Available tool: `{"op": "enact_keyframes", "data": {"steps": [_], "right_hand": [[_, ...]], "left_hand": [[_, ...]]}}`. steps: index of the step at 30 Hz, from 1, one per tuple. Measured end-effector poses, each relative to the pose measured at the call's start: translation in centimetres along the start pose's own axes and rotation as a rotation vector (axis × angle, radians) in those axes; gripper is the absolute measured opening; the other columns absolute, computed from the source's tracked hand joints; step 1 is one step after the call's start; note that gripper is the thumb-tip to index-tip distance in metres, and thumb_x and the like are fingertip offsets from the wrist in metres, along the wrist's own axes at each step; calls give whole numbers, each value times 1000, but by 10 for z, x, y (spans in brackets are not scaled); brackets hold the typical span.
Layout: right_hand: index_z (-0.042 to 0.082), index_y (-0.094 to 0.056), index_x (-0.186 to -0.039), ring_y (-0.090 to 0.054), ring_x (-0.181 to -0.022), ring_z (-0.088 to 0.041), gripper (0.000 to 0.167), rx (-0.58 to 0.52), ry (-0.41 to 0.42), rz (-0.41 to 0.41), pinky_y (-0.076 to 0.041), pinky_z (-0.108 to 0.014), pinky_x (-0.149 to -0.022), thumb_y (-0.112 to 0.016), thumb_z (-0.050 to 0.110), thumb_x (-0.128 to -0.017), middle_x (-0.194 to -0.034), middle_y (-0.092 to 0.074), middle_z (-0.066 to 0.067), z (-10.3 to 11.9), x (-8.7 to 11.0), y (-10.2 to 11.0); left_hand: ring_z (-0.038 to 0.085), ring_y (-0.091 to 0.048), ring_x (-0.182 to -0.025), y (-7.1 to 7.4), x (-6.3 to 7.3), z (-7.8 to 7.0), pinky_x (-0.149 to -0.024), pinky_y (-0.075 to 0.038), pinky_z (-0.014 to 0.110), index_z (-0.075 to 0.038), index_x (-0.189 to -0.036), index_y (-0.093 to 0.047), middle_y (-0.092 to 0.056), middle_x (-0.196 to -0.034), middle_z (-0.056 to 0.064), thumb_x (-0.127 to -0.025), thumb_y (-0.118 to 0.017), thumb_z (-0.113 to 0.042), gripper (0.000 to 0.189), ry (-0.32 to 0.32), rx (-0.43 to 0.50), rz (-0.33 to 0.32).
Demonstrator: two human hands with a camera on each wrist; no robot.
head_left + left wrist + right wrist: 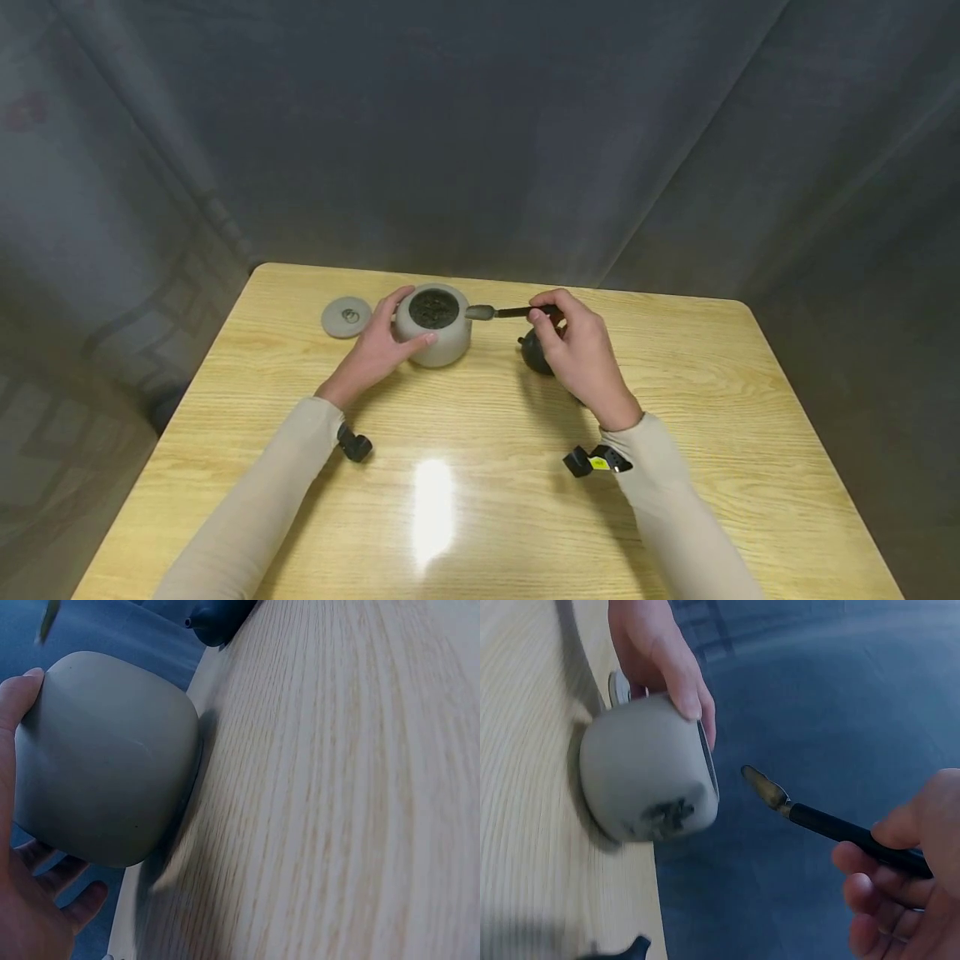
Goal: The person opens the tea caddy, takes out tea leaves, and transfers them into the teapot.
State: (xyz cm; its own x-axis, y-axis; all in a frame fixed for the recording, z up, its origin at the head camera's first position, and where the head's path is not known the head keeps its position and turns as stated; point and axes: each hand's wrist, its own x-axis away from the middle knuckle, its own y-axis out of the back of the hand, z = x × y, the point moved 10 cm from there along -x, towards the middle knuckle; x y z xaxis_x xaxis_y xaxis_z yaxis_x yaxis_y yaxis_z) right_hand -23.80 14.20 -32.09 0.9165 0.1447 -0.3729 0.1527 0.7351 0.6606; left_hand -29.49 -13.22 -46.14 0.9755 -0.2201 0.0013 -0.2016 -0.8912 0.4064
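Observation:
A squat grey ceramic jar (pixel 442 343) stands on the table, its round mouth showing dark, loose tea leaves (pixel 434 310). My left hand (pixel 381 340) grips it from the left, thumb on the near side and index finger round the far side by the rim. Between thumb and fingers, my right hand (pixel 581 354) holds the black handle of a small tea scoop (pixel 855 834). The scoop's head (pixel 763 786) points left, just off the jar's right rim and above the table. Beneath the right hand sits a dark teapot (pixel 535 353), partly hidden by it; its spout faces the jar.
Left of the jar lies its round grey lid (pixel 346 317), with a ring-like knob on top. The wooden table (pixel 495 467) ends just behind the jar, where a dark grey curtain (pixel 480 150) hangs. Each wrist wears a small black camera.

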Motion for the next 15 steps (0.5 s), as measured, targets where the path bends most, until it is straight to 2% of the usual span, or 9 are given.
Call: {"op": "enact_keyframes", "data": {"steps": [8,15], "right_hand": [[8,-71,-119,-61,-83,-23,16,43,63,57,-45,-32,-64,-62,17,-109,-99,-71,-6,23,-10,-29],[11,-72,-117,-66,-89,-24,15,124,123,86,-52,-36,-70,-62,18,-108,-104,-73,-5,32,-20,-50]], "left_hand": [[37,-40,-156,1,0,2,-123,-42,61,-33,-169,-24,-29,-173,9,-91,-81,-56,99,-3,-18,-4],[37,-40,-156,3,1,4,-122,-42,62,-34,-169,-24,-30,-173,10,-90,-80,-59,100,3,-28,-14]]}}
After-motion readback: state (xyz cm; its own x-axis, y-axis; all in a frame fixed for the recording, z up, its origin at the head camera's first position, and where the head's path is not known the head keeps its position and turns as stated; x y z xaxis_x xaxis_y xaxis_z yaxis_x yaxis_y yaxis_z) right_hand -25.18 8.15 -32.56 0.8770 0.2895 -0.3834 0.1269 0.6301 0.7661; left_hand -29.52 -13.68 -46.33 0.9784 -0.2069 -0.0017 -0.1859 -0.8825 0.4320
